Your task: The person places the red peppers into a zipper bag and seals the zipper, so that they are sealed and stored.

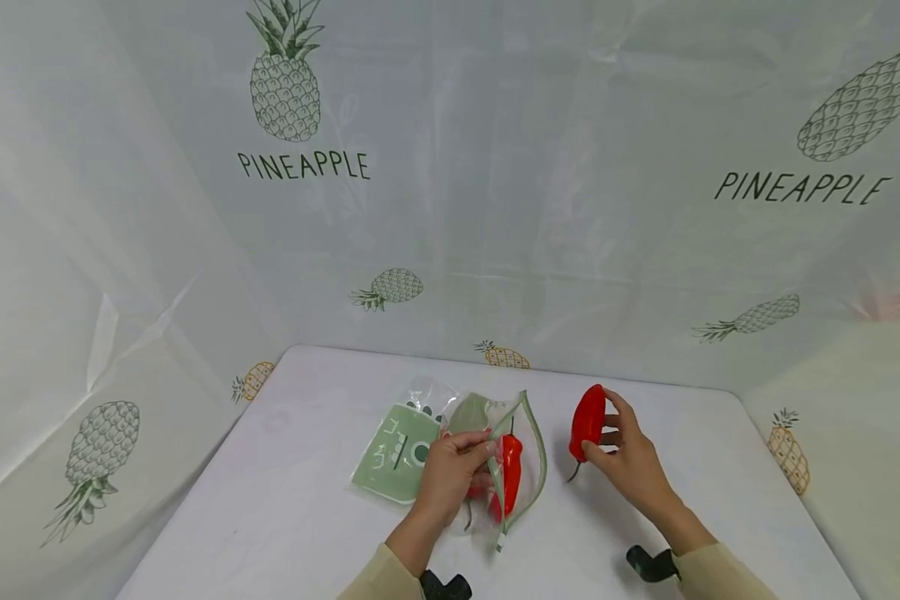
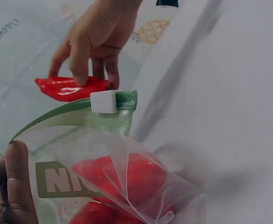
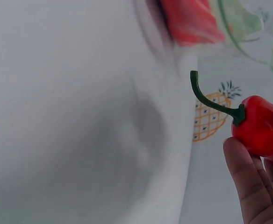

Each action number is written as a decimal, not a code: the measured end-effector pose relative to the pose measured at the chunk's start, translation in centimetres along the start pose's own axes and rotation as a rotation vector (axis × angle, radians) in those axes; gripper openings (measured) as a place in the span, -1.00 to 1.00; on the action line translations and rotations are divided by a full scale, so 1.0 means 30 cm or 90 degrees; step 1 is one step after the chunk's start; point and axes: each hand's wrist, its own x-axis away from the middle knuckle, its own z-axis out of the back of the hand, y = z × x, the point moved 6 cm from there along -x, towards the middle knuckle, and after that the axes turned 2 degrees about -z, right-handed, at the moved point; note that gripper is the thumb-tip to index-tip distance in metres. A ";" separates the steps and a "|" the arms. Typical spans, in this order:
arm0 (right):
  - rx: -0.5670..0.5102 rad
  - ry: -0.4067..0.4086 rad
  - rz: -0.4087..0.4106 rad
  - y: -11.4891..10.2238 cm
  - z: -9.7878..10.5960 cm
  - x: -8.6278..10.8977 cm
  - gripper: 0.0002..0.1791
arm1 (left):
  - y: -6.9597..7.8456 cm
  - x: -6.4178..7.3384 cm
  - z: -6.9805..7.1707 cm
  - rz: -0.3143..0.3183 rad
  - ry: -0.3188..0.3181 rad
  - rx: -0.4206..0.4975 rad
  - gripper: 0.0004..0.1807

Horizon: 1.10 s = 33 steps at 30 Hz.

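Red and glossy, a plastic chili pepper with a thin dark green stem (image 1: 587, 423) is in our right hand (image 1: 630, 454). We pinch it between the thumb and the fingertips, above the white table (image 1: 285, 508) and to the right of the bag. In the right wrist view the curved stem points away from the palm and the thumb (image 3: 244, 172) lies against the red body.

Our left hand (image 1: 450, 471) grips the upper edge of a clear plastic zip bag with a green closing strip (image 1: 528, 454), with the fingers curled around the edge, so the mouth of the bag stands open towards the right hand. A small white slider (image 2: 104, 101) sits on the green strip, at its end. Inside the bag we see another red pepper (image 1: 510, 477), lying against the clear wall; the left wrist view shows more red shapes in there, but we cannot tell how many. The bag rests on the table, and a green printed card (image 1: 393, 454) lies just beside it on the left, partly under clear plastic.

Behind the table hangs a white sheet with pineapple drawings (image 1: 285, 79).
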 end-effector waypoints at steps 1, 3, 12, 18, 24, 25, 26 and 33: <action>-0.005 -0.003 0.001 -0.010 0.001 0.003 0.02 | 0.000 -0.001 0.000 0.001 0.000 0.001 -0.66; -0.017 -0.013 -0.005 -0.031 0.002 0.009 0.04 | 0.003 0.000 0.000 -0.003 -0.001 0.004 -0.65; -0.105 -0.124 -0.099 -0.138 -0.012 0.031 0.05 | 0.021 0.010 -0.005 -0.025 0.000 -0.010 -0.67; -0.177 -0.215 -0.175 -0.187 -0.049 0.043 0.02 | 0.018 0.005 -0.007 -0.029 0.002 -0.027 -0.65; -0.198 -0.280 -0.194 -0.219 -0.089 0.057 0.06 | 0.039 0.007 -0.014 -0.042 0.000 -0.055 -0.63; -0.198 -0.291 -0.198 -0.223 -0.096 0.058 0.07 | 0.043 0.007 -0.016 -0.046 -0.002 -0.057 -0.64; -0.198 -0.300 -0.203 -0.227 -0.103 0.059 0.09 | 0.047 0.008 -0.018 -0.049 -0.003 -0.059 -0.65; -0.238 -0.371 -0.217 -0.250 -0.149 0.055 0.01 | 0.056 0.016 -0.032 -0.054 -0.017 -0.079 -0.69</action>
